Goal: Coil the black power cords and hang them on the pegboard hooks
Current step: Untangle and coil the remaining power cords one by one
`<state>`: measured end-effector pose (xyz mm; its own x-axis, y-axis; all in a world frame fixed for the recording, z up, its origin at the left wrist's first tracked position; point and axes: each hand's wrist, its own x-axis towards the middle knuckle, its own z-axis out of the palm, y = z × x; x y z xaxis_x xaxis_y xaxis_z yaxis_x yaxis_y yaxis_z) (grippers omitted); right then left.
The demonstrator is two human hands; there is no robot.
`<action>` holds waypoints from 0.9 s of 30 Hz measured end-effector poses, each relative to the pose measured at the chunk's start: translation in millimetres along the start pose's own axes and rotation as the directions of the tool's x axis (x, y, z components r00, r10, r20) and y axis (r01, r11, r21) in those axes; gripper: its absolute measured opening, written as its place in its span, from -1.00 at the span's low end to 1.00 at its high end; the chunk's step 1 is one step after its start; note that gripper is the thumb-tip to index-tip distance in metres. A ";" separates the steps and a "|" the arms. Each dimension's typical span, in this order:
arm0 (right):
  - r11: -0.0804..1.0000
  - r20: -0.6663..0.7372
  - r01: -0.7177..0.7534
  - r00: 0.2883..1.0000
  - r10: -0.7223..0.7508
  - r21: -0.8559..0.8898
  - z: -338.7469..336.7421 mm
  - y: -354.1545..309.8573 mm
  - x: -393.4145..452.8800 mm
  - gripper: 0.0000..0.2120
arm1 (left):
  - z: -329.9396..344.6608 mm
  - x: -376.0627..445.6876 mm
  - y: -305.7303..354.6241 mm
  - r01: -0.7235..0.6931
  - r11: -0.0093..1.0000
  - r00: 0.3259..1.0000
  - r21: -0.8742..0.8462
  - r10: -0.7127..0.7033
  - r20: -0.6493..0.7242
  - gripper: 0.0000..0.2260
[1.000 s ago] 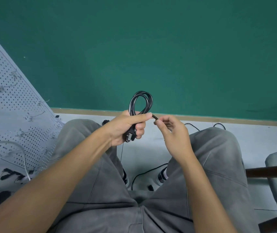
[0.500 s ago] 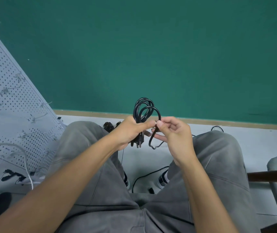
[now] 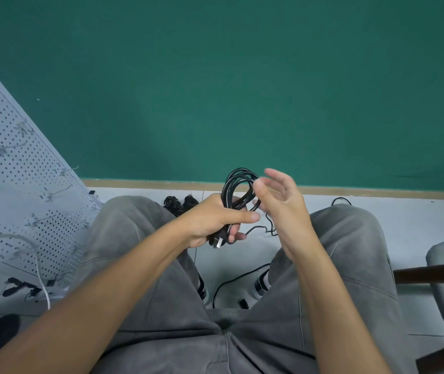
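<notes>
Left hand (image 3: 210, 220) with its grip curled round the coiled black power cord (image 3: 238, 184) above the knees, right of the pegboard (image 3: 21, 184); right hand (image 3: 283, 201), fingers spread, touching the coil's loops

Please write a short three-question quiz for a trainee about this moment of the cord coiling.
1. True or false: the left hand grips the black cord coil.
2. The right hand's fingers are: A) straight and spread, B) fisted on the plug, C) flat on a knee.
3. On which side of the person does the pegboard stand?

Key: 1 true; 2 A; 3 left.
</notes>
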<state>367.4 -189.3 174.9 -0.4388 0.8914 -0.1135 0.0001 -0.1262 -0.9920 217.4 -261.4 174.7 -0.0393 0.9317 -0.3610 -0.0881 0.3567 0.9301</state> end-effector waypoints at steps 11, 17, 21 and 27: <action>0.988 0.020 -0.006 1.000 0.003 0.157 -3.5 8.3 1.5 -0.75 | 21.6 -2.0 4.6 0.044 0.983 0.998 0.177 -0.052 0.042 -0.82; 0.996 -0.006 0.029 1.000 -0.030 -0.083 -4.9 6.2 4.1 -0.82 | 25.6 4.1 3.7 -0.021 0.926 0.998 0.378 0.043 -0.049 -0.74; 0.975 0.009 0.028 1.000 -0.027 -0.219 -7.3 3.7 3.9 -0.76 | 30.6 3.1 7.3 0.032 0.889 0.994 0.456 0.019 -0.106 -0.49; 0.990 0.014 0.062 0.998 -0.061 -0.130 -11.3 2.7 4.6 -0.70 | 35.7 5.1 14.6 0.030 0.863 0.997 0.504 0.010 -0.077 -0.84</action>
<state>375.5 -180.6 171.1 -0.4507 0.8912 -0.0521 0.0898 -0.0128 -0.9959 251.4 -249.0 188.8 -0.1165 0.9272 -0.3560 0.4246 0.3705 0.8261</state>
